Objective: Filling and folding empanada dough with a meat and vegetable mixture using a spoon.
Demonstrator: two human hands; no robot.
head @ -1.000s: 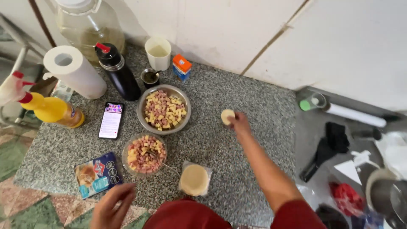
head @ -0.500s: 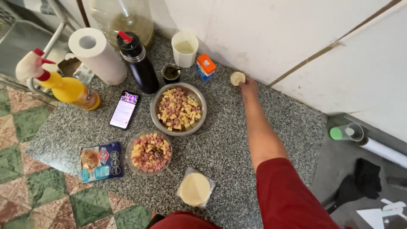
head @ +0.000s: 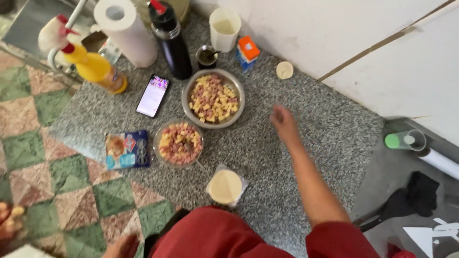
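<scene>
Fingers of the left hand (head: pixel 125 247) barely show at the bottom edge, low beside the red clothing; whether they are open or curled cannot be told, and nothing is seen in them. Fingers of the right hand (head: pixel 284 125) are loosely spread and hold nothing, hovering over bare speckled stone of the desk (head: pixel 306 100), right of the metal bowl (head: pixel 213 98) and well apart from the small pale round lid (head: pixel 284 69) that lies near the wall.

Going from the left: a yellow spray bottle (head: pixel 88 62) with a white and red trigger lies tilted at the desk's far left corner, above the green and pink tiled floor (head: pixel 38 138). Beside it stands a roll of paper towel (head: pixel 125 29). A blue food packet (head: pixel 126 149) lies flat near the front edge, and a phone (head: pixel 152 95) with a lit screen lies just behind it. A black flask (head: pixel 170 39) with a red cap stands at the back. A glass bowl (head: pixel 180 143) of pink and yellow cubes sits just in front of the metal bowl, which holds a similar mix. Nearest the person is a stack of pale round discs (head: pixel 225 187) in clear wrap. At the back are a small dark cup (head: pixel 206 56), a white cup (head: pixel 224 27) and a small orange and blue carton (head: pixel 248 51). Far right, off the desk, lies a green-ended tube (head: pixel 404 140).
</scene>
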